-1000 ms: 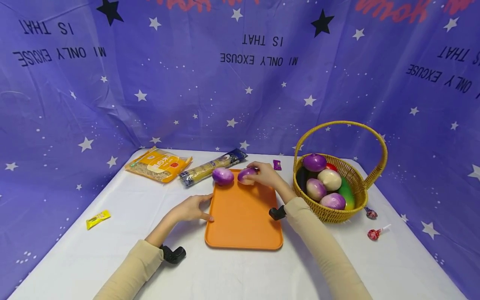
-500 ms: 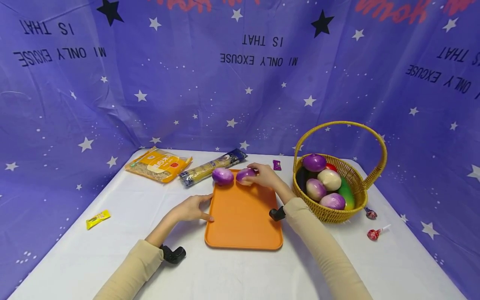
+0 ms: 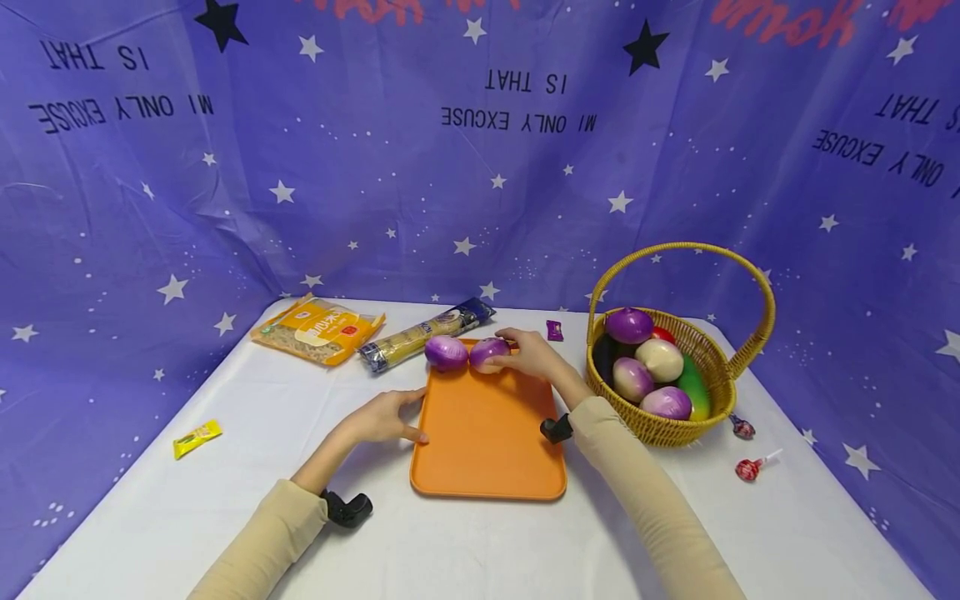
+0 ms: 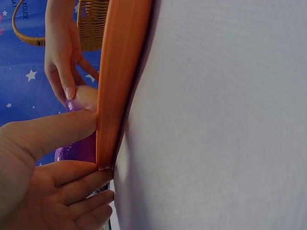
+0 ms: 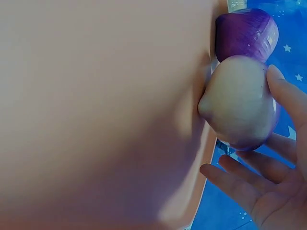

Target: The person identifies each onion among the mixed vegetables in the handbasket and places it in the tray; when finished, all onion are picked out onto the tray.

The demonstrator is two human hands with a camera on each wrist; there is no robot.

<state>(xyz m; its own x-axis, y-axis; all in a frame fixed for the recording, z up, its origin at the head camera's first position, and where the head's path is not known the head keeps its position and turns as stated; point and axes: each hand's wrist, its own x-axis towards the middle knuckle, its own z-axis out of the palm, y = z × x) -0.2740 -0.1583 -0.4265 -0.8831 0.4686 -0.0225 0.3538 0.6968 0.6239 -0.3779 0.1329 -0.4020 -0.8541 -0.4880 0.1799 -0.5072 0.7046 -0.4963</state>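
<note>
On white table, right hand [image 3: 534, 354] loosely cups onion [image 3: 487, 353] on tray [image 3: 487, 442]; left hand [image 3: 378, 417], fingers straight, presses its edge.

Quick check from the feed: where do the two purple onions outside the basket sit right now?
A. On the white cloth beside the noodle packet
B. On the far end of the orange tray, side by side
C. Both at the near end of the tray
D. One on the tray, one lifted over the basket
B: both onions lie next to each other at the far end of the tray, the right hand on one.
</note>
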